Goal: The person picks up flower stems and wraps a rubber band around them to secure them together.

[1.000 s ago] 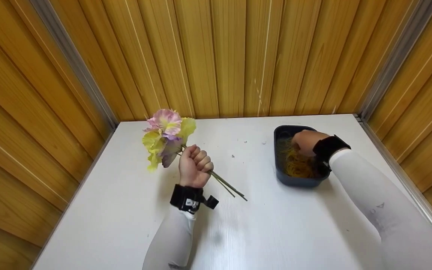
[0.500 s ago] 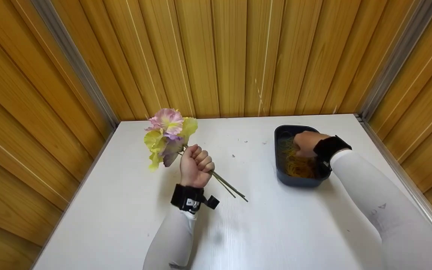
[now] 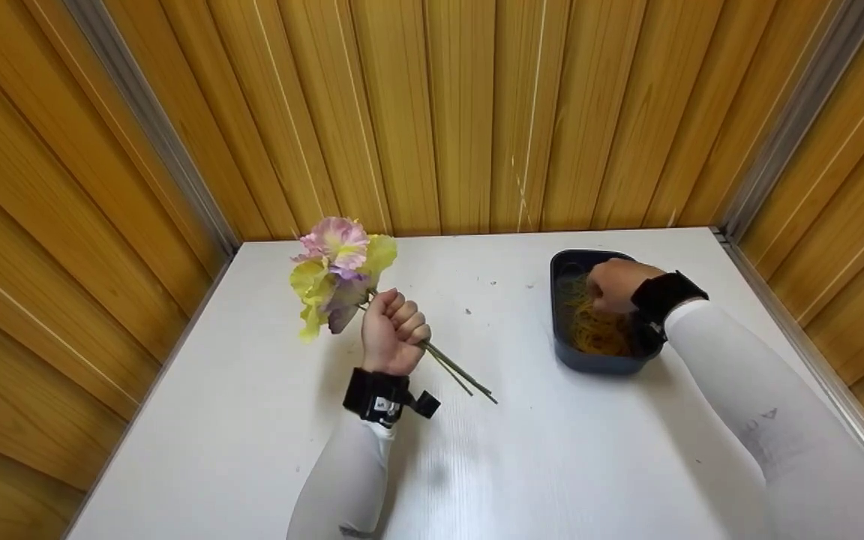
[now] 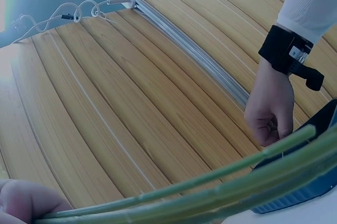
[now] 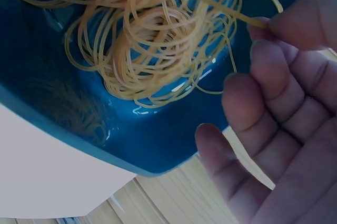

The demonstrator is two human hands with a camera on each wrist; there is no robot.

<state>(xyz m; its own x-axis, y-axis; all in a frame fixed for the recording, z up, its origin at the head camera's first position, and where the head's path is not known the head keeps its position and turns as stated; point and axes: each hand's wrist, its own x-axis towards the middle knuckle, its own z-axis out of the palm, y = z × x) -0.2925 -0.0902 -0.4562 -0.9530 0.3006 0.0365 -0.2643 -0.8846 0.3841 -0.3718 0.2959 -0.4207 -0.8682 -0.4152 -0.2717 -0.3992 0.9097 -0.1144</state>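
From the head view, your left grip (image 3: 394, 337) clamps the stems (image 3: 459, 370) of the flowers (image 3: 338, 259); slackening could drop them. Open desk (image 3: 507, 457) separates it from the tub (image 3: 598, 364) near the back edge, your right grip (image 3: 618, 285) inside.

Left wrist view: stem ends cross before the tub.

Right wrist view: your right grip pinches a rubber band (image 5: 231, 11); the tangled pile (image 5: 126, 79) might snag it.

In the head view, the white tabletop (image 3: 507, 465) is brightly lit and soft shadows are cast beside the white sleeves (image 3: 754, 405). The left wrist view is hazed by upper-left glare, its wood-grain panels (image 4: 105, 108) bowed; the right is dimmed, glints caught in the blue tub (image 5: 158, 140).
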